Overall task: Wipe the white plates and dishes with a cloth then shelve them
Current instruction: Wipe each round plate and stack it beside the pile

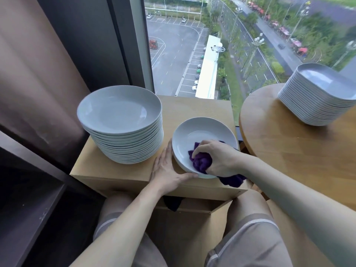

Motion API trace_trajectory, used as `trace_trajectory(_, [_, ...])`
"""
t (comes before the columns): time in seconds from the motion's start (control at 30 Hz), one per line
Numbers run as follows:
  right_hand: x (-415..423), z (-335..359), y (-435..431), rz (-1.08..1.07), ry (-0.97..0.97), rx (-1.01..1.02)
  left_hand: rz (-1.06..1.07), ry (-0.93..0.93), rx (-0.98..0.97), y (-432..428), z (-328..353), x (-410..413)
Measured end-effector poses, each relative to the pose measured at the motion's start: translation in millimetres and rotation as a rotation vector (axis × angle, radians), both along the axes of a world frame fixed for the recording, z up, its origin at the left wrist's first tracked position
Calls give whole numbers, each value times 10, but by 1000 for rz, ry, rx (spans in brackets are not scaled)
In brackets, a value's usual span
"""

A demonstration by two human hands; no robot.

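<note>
Here cloth [200,163] bunched under right fingers [201,149] (inside white plate [202,130]).

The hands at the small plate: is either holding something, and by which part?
The right hand grips a crumpled purple cloth by its bunched middle. The left hand lies open against the rim of the round white plate.

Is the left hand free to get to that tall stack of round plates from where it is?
Probably yes. The left hand lies flat against the rim of the shallow plate, and the tall stack stands close beside it on the same wooden cabinet, with nothing between them.
</note>
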State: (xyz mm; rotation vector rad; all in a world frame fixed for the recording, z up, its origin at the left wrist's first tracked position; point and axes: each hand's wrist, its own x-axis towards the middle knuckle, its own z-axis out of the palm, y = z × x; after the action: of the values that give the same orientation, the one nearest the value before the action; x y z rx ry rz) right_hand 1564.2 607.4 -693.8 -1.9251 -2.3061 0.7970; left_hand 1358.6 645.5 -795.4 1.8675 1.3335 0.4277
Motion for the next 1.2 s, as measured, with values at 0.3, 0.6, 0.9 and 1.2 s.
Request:
trace_trajectory(0.3, [-412, -289, 555, -18, -182, 325, -33, 32, 1, -3, 38, 8])
trace_trajectory(0.6, [118, -129, 681, -86, -629, 275, -18, 4, -54, -34, 113, -10])
trace_trajectory(0.9, [280, 101, 103, 100, -519, -21, -4, 17, -64, -22, 66, 8])
trace_trajectory(1.2, [-315, 4, 249, 62, -39, 16, -6, 28, -19, 18, -19, 22])
